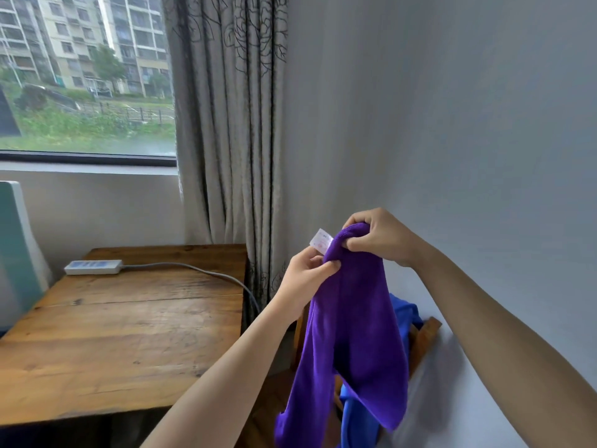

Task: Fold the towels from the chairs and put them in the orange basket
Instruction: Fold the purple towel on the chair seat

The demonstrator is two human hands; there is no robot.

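Observation:
A purple towel (pixel 352 337) hangs in the air in front of me, its lower end drooping over a wooden chair (pixel 423 337). My left hand (pixel 307 276) pinches its top edge just below a white label (pixel 320 241). My right hand (pixel 378 236) grips the top corner a little higher and to the right. A blue towel (pixel 402 313) lies draped on the chair behind the purple one, mostly hidden by it. The orange basket is not in view.
A wooden table (pixel 129 324) stands to the left, with a white power strip (pixel 93 267) and its cable on it. A white and teal object (pixel 16 253) stands at the left edge. Patterned curtains (pixel 226 124) hang beside a window; a grey wall is at the right.

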